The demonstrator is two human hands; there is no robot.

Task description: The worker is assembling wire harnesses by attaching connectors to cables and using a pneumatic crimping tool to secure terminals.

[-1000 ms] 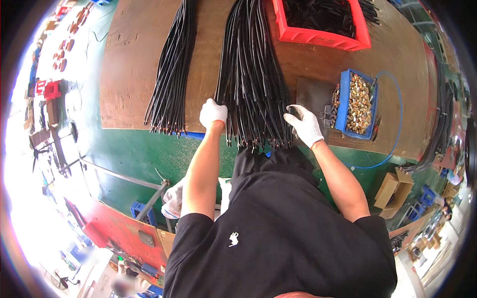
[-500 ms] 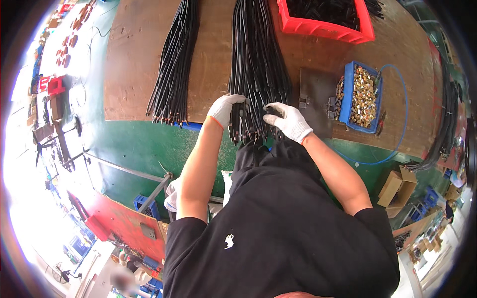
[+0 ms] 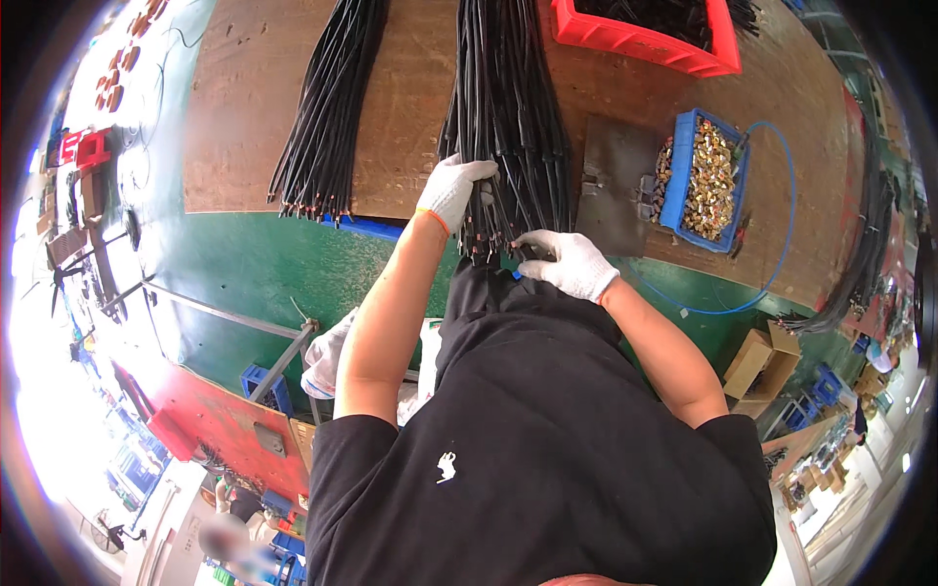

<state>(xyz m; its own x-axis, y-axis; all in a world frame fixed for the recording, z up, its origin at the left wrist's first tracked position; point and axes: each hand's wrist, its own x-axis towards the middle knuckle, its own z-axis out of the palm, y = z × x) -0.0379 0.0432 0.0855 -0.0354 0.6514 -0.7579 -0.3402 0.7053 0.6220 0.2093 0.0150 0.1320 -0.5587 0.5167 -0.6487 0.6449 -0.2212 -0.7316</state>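
Observation:
A thick bundle of black cables (image 3: 513, 117) lies lengthwise on the table, its copper-tipped ends hanging over the near edge toward me. My left hand (image 3: 455, 192), in a white knit glove with an orange cuff, is closed around several cables at the bundle's left side. At the lower right of the ends, my gloved right hand (image 3: 575, 266) has thumb and forefinger closed on a cable end; the fingers partly hide it. Left of this bundle rests a second bundle of black cables (image 3: 332, 117), touched by neither hand.
On the brown table (image 3: 410, 146), a blue bin (image 3: 674, 186) of brass-coloured fittings stands right of my hands, a dark metal plate (image 3: 611, 161) beside it. A red crate (image 3: 635, 39) with black parts sits farther back. A blue hose (image 3: 796, 195) curves at the right.
My right hand has come down and toward me, from the cables' side to their tips. My left hand keeps its hold. The whole view has shifted slightly.

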